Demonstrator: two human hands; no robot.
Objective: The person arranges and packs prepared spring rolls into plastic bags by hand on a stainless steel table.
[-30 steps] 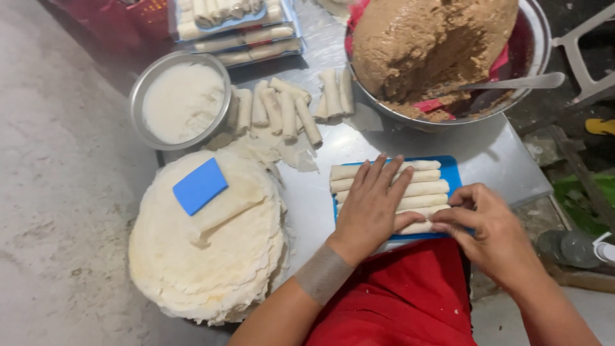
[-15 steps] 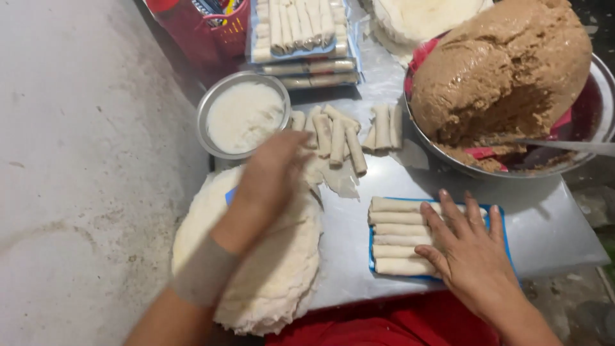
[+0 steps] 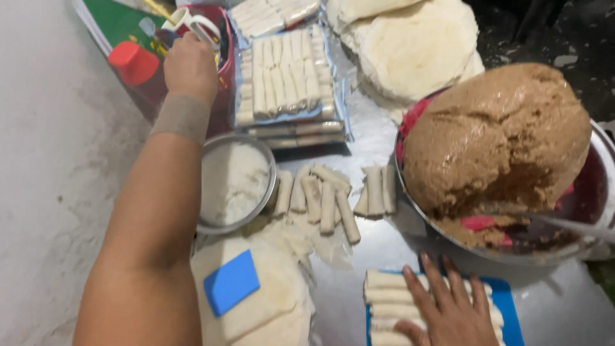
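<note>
While the right hand (image 3: 448, 307) lies flat and open on pale, finger-thick rolls (image 3: 391, 298) lined up on a blue tray (image 3: 506, 301) on the counter (image 3: 378, 250), the left hand (image 3: 191, 64) reaches far forward, closed on white scissor handles (image 3: 192, 24).

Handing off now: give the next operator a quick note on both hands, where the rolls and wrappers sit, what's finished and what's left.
Left hand: stretched far forward at the white-handled scissors in the red container; grip unclear.
Right hand: flat, open, on the pale rolled wraps on the blue tray.
Done: sealed packs of rolls; loose rolls beside the metal bowl of white paste.
Left: the brown filling mound in the big metal bowl; wrapper stack with a blue square on it.
</note>
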